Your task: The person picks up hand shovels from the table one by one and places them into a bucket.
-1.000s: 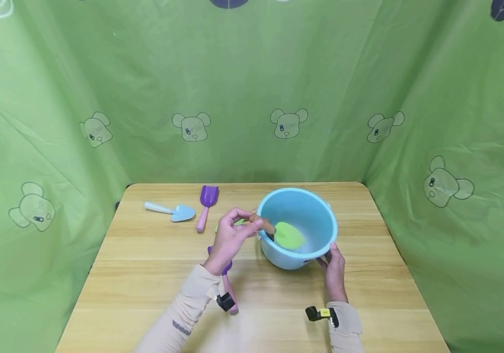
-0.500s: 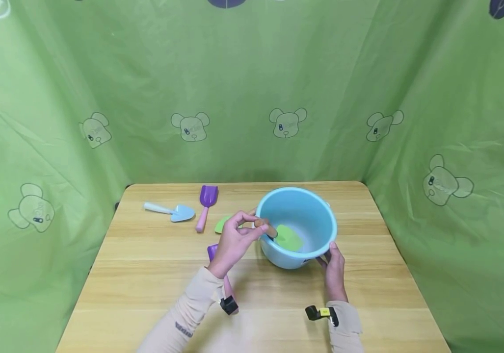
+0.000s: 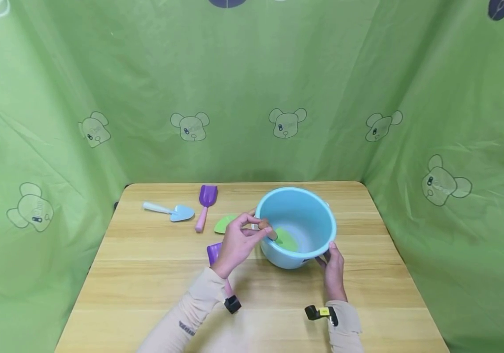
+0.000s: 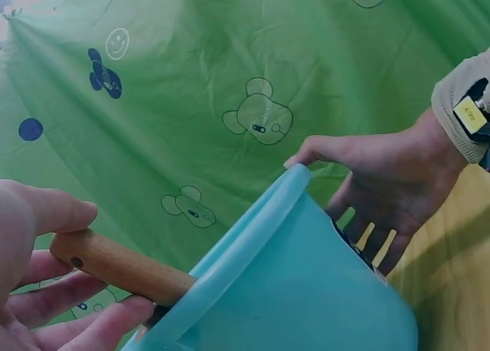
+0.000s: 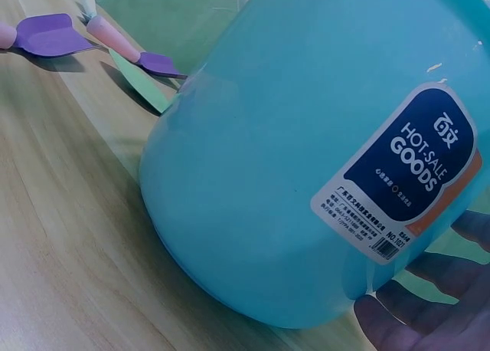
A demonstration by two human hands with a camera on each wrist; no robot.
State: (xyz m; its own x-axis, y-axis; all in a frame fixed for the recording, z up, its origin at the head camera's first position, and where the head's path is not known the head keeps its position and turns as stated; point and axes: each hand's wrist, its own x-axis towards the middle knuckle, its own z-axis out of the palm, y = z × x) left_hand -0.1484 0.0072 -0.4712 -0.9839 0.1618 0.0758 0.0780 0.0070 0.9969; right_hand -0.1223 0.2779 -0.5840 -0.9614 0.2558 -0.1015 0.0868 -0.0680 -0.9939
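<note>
My left hand [image 3: 238, 245] pinches the wooden handle [image 4: 122, 267] of a hand trowel, over the left rim of a light blue bucket [image 3: 278, 258]. The trowel's green blade [image 3: 286, 239] points down inside the bucket. At the bucket's near right side, my right hand [image 3: 333, 272] holds it, thumb at the rim and fingers along the outer wall. A dark label [image 5: 406, 167] shows on that wall in the right wrist view. Close behind the left hand lies a second green trowel [image 3: 224, 224], its handle mostly hidden.
On the wooden table [image 3: 145, 279], a light blue trowel [image 3: 182, 213] and a purple shovel [image 3: 208, 196] lie at the back left. Another purple shovel [image 3: 213, 251] with a pink handle passes under the left wrist. Green curtains [image 3: 243, 162] hang around the back and sides.
My left hand has moved slightly right and nearer with the trowel, and the green blade has shifted left and down inside the bucket. The right hand and the bucket stay nearly still.
</note>
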